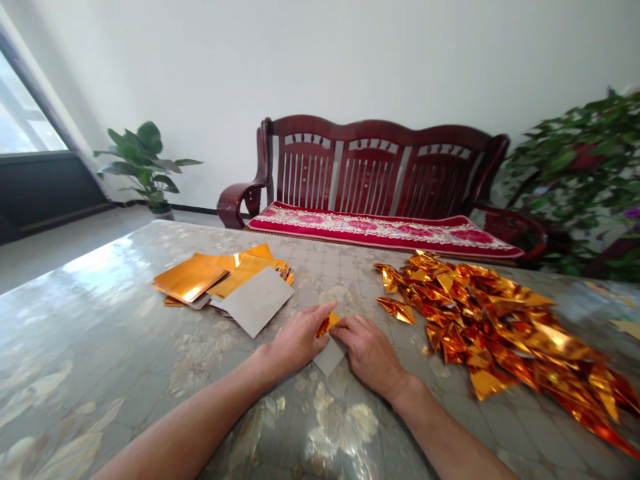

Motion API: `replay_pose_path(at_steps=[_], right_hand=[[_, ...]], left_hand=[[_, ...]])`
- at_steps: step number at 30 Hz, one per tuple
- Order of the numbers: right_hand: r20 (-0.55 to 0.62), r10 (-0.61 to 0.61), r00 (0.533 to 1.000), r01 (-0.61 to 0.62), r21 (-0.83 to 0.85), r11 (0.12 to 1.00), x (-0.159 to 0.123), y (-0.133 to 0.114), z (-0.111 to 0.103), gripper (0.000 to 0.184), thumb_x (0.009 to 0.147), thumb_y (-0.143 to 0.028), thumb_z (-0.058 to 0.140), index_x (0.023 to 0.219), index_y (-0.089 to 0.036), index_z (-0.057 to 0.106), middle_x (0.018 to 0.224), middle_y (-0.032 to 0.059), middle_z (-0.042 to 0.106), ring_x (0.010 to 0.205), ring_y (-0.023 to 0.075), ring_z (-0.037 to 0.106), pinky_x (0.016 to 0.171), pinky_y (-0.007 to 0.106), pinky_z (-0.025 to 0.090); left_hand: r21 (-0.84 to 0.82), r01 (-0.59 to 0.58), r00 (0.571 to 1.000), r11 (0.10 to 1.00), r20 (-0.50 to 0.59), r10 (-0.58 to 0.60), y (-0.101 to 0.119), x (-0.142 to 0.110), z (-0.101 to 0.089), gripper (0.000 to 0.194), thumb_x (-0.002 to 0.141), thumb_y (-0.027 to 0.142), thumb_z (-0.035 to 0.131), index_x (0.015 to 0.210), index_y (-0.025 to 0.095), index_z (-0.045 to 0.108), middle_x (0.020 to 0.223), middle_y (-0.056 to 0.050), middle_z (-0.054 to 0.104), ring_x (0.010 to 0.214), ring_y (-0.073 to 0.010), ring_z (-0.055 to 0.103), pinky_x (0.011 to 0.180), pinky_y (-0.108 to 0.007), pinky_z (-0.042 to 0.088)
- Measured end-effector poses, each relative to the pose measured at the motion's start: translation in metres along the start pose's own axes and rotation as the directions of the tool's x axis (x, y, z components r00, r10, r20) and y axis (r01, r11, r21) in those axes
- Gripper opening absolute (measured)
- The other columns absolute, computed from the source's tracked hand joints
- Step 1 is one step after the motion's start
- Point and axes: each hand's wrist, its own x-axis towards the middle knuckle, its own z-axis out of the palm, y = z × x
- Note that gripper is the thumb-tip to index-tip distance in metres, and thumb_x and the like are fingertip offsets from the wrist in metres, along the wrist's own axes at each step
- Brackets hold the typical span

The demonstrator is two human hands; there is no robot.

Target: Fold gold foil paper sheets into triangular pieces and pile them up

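Between my two hands is a sheet of gold foil paper [330, 357], partly folded, its grey back showing below and its gold face above. My left hand [303, 333] is closed on its left side. From the right, my right hand [367, 343] pinches the upper right edge with bent fingers. A stack of flat gold foil sheets [193, 279] lies to the left, with one sheet grey side up [259, 301] on its near side. On the right spreads a large heap of folded gold paper ingots [480, 313].
The patterned, glossy table [210, 417] stretches under everything. Behind it stands a dark red wooden bench [370, 167] with a red floral cushion [380, 230]. Potted plants [143, 163] flank the bench. A clear plastic bag [595, 300] lies at the table's right.
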Motion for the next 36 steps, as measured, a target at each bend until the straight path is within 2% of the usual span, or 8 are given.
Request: replay_pose_path(at_steps=[8,12,16,22,27,30,33,36], right_hand=[[0.002,0.004,1.0,-0.004,0.011,1.0,0.0,0.001,0.002,0.027,0.091,-0.006,0.049,0.106,-0.02,0.068,0.101,0.0064,0.066,0.099,0.0201,0.057,0.088,0.034,0.046],[-0.002,-0.019,1.0,0.019,0.016,1.0,0.0,0.002,0.004,0.027,0.09,-0.005,0.049,0.106,-0.019,0.067,0.108,0.0066,0.065,0.102,0.0205,0.056,0.09,0.035,0.045],[0.011,-0.056,0.998,0.056,-0.015,0.998,0.001,0.001,0.003,0.026,0.09,-0.006,0.05,0.106,-0.018,0.065,0.109,0.0073,0.065,0.104,0.0213,0.054,0.091,0.036,0.045],[-0.028,-0.033,0.999,0.03,-0.095,0.995,0.001,-0.004,-0.001,0.015,0.089,-0.009,0.054,0.089,-0.019,0.065,0.106,0.0079,0.063,0.101,0.0223,0.051,0.088,0.036,0.044],[-0.012,-0.092,0.996,0.091,-0.024,0.996,0.001,-0.003,0.001,0.018,0.09,-0.008,0.051,0.094,-0.019,0.064,0.098,0.0062,0.065,0.096,0.0199,0.054,0.087,0.034,0.043],[0.0,-0.049,0.999,0.049,-0.04,0.998,0.001,-0.002,0.002,0.021,0.091,-0.009,0.049,0.103,-0.019,0.064,0.096,0.006,0.064,0.094,0.0198,0.055,0.088,0.034,0.042],[0.025,0.036,0.999,-0.033,-0.126,0.991,0.001,-0.003,0.002,0.022,0.091,-0.01,0.05,0.105,-0.02,0.064,0.099,0.0063,0.064,0.098,0.0217,0.055,0.086,0.034,0.042],[0.026,0.133,0.991,-0.125,-0.206,0.971,0.002,-0.003,0.001,0.021,0.089,-0.008,0.052,0.102,-0.021,0.064,0.101,0.0063,0.064,0.097,0.0223,0.055,0.082,0.034,0.041]], left_hand=[[-0.013,0.017,1.0,1.0,-0.026,-0.017,0.0,0.001,-0.001,0.07,0.075,0.004,0.049,0.143,0.018,0.042,0.12,-0.01,0.067,0.11,-0.0229,0.064,0.096,-0.037,0.052],[-0.055,0.041,0.998,0.998,-0.053,-0.044,0.002,0.001,-0.001,0.069,0.076,0.002,0.047,0.143,0.018,0.042,0.115,-0.009,0.07,0.104,-0.0198,0.067,0.092,-0.033,0.054],[-0.062,0.021,0.997,0.998,-0.072,-0.026,0.0,0.002,-0.001,0.07,0.076,-0.001,0.045,0.142,0.021,0.043,0.117,-0.007,0.07,0.108,-0.018,0.066,0.095,-0.032,0.053],[-0.059,-0.019,0.999,0.998,-0.037,0.017,-0.006,0.001,0.001,0.075,0.075,-0.001,0.047,0.146,0.024,0.037,0.127,-0.006,0.065,0.116,-0.0191,0.062,0.1,-0.034,0.05],[-0.035,-0.016,1.0,0.999,-0.006,0.015,-0.007,0.001,0.001,0.076,0.077,0.001,0.047,0.148,0.025,0.032,0.125,-0.006,0.064,0.113,-0.0183,0.062,0.098,-0.033,0.051],[0.077,-0.044,0.998,0.996,-0.044,0.047,-0.002,0.001,-0.005,0.066,0.082,0.005,0.049,0.145,0.024,0.037,0.126,-0.007,0.063,0.114,-0.0199,0.06,0.098,-0.034,0.049],[0.188,-0.138,0.983,0.972,-0.095,0.158,0.005,-0.003,-0.012,0.042,0.092,0.014,0.049,0.132,0.024,0.053,0.123,-0.006,0.063,0.112,-0.021,0.057,0.099,-0.035,0.046],[0.163,-0.24,0.967,0.957,-0.048,0.251,0.014,-0.008,-0.014,0.03,0.098,0.019,0.041,0.12,0.024,0.062,0.11,-0.005,0.067,0.103,-0.0173,0.06,0.094,-0.03,0.047]])
